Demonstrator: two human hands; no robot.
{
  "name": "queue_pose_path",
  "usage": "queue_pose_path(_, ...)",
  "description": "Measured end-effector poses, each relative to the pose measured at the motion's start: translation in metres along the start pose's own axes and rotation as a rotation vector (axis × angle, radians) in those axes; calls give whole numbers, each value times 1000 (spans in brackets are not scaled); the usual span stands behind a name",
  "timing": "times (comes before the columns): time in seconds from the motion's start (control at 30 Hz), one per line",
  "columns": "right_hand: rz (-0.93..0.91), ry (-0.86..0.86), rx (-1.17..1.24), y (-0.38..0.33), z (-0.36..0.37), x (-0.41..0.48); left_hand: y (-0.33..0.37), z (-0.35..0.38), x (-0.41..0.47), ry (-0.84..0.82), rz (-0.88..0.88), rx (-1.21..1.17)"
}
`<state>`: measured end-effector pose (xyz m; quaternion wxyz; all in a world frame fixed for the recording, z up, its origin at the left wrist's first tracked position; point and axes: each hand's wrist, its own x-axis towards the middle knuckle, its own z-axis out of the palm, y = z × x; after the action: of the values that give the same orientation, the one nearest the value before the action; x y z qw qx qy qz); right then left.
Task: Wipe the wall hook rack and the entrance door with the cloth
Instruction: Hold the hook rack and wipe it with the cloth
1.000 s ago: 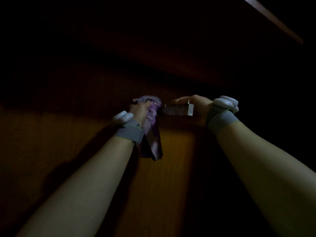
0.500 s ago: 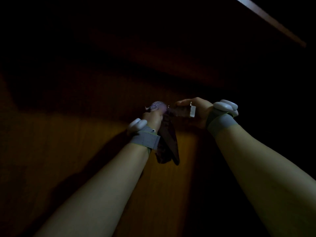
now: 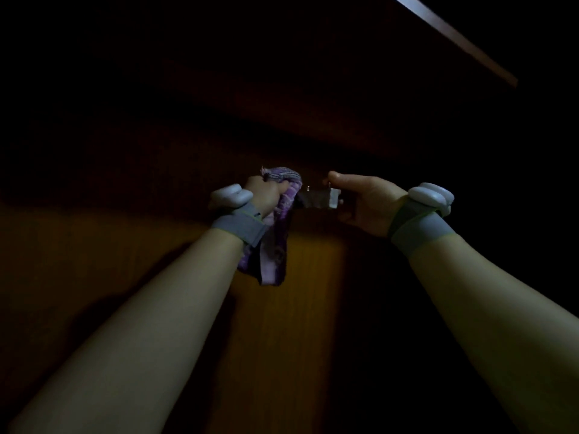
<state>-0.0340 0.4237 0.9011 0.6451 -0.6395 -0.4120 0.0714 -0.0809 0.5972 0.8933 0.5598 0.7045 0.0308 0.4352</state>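
The scene is very dark. A short metal hook rack (image 3: 319,198) sits on the brown wooden door (image 3: 156,239) at arm's height. My left hand (image 3: 266,192) grips a bunched purple cloth (image 3: 283,214) and presses it against the rack's left end; the cloth's loose tail hangs down beside my wrist. My right hand (image 3: 363,202) holds the rack's right end, thumb on top and fingers behind it. Both wrists carry grey bands with white devices.
The wooden surface fills the view, lit only in a lower middle patch. A pale strip of frame or ceiling edge (image 3: 451,39) runs diagonally at the upper right. Everything else is in deep shadow.
My left hand with the cloth slid right along the rack, then back a little left. My right hand stays on the rack's right end.
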Motion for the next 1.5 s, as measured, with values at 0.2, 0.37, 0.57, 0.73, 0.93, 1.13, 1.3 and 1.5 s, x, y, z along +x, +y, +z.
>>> queue_pose_path(0.2, -2, -39, 136, 5, 7, -2, -13, 11, -17, 64, 140, -6)
queue_pose_path(0.37, -10, -62, 136, 6, 8, -3, -4, 4, -23, 11, 139, -33)
queue_pose_path(0.57, -16, -32, 148, 9, 8, -5, 1, 0, -22, 17, 117, -56)
queue_pose_path(0.73, -10, -52, 114, 7, 8, -3, -3, -8, -18, 19, 55, -96)
queue_pose_path(0.93, 6, -44, 100, 5, 6, 0, 17, 3, -12, -125, 128, 122)
queue_pose_path(1.13, -3, -48, 127, 7, 6, -1, 14, 2, -11, -131, 86, 164)
queue_pose_path(1.3, -1, -62, 132, 7, 7, -1, 8, 1, -16, -77, 74, 28)
queue_pose_path(1.5, -24, -49, 102, 7, 8, -2, -7, 0, -26, 13, 88, -102)
